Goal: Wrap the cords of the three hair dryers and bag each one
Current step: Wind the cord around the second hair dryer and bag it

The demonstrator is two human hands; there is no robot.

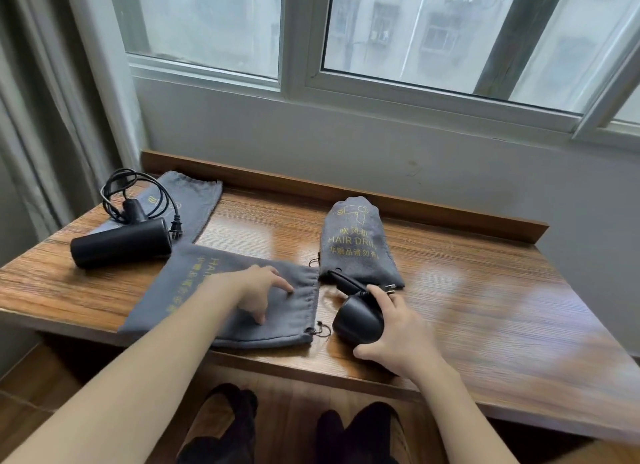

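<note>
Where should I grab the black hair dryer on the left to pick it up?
Probably grip the hair dryer round its thick barrel, reaching down from above. It lies flat on its side; the handle behind is tangled in loose cord.

Both bare forearms reach forward from the bottom of the view, the left one slanting in from the lower left, the right one from the lower right. The left hand lies palm down, fingers spread and fairly straight, the forefinger stretched out to the right and another fingertip pressed down nearer the body. The wrist is flat and low. The right hand is curled, its back turned up, the thumb tucked round on the near side and the forefinger arched over the far side, so that it grips what it holds. Its wrist bends slightly inward. The two hands sit near one another but do not touch.
</note>
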